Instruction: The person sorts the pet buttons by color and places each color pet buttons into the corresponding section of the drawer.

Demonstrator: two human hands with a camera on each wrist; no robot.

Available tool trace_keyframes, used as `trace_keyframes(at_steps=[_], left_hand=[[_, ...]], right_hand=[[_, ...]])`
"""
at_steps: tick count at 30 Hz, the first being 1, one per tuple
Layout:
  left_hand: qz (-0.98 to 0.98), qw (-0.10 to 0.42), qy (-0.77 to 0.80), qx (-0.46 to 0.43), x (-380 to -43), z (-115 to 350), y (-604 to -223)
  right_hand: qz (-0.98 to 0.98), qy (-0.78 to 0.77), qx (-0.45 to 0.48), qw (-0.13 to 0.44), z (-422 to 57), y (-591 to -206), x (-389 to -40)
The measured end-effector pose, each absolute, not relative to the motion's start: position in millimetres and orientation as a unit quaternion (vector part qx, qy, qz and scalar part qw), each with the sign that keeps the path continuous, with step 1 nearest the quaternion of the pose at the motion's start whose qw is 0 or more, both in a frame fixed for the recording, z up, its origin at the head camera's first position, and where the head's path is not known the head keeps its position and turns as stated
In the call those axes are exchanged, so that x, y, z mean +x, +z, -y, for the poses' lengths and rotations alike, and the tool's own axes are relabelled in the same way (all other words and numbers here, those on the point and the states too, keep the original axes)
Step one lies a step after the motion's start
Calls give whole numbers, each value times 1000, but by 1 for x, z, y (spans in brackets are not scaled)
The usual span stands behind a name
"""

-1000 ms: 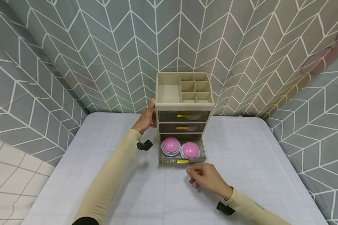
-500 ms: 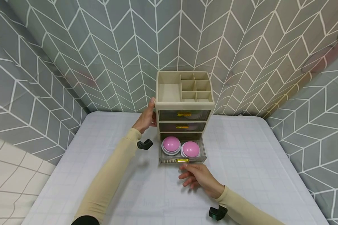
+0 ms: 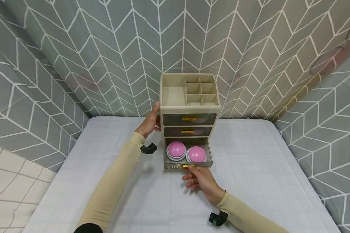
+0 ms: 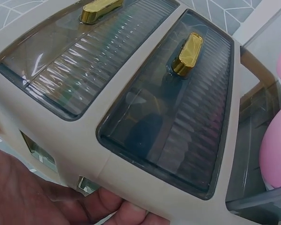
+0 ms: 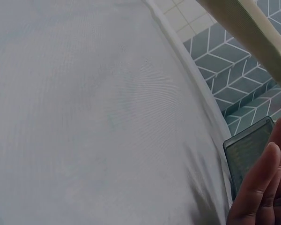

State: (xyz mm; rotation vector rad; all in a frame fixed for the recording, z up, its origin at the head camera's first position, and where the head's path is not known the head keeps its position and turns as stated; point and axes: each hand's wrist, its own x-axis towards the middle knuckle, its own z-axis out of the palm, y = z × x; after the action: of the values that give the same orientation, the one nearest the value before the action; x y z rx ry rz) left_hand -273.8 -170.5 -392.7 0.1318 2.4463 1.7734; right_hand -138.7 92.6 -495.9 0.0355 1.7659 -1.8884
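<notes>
A beige desktop organizer (image 3: 190, 110) stands at the back of the table with its bottom drawer (image 3: 202, 165) pulled out. Two pink-topped round containers (image 3: 176, 149) with white bases sit side by side in that drawer. My left hand (image 3: 149, 124) rests against the organizer's left side; in the left wrist view its fingers (image 4: 105, 202) press along the side wall, tips partly hidden. At the drawer's front, my right hand (image 3: 203, 182) touches the gold handle (image 3: 185, 166) with one digit while the other fingers extend below it. In the right wrist view the fingers (image 5: 260, 183) look nearly straight beside the drawer.
Two upper drawers (image 3: 189, 119) with gold handles are closed. The organizer's top tray (image 3: 175, 95) is divided into several compartments. A white cloth covers the table (image 3: 250, 168), and patterned grey curtains (image 3: 175, 38) hang behind it and at both sides.
My right hand has moved up and left from beside the drawer to its handle, its fingers extending from a looser curl. The left hand and the drawer stay where they were.
</notes>
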Motion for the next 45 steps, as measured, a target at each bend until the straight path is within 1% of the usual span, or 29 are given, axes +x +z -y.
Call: trace_keyframes(at_steps=[7,16,36,45], left_hand=[[-803,68,590,45,-274,173,-392],[-797,63,598,54,-275,173,-391],[-798,61,597,61,-273,173,-391],[-797,64,597,65,-276,173,-388]], right_hand=[[-658,-703,7,271,-89,-498,-142],[-670,-698,7,255,-86,-498,-151],[-679,-693,10,242,-81,-496,-185],[-681,-695,13,230,-77,-495,-205]])
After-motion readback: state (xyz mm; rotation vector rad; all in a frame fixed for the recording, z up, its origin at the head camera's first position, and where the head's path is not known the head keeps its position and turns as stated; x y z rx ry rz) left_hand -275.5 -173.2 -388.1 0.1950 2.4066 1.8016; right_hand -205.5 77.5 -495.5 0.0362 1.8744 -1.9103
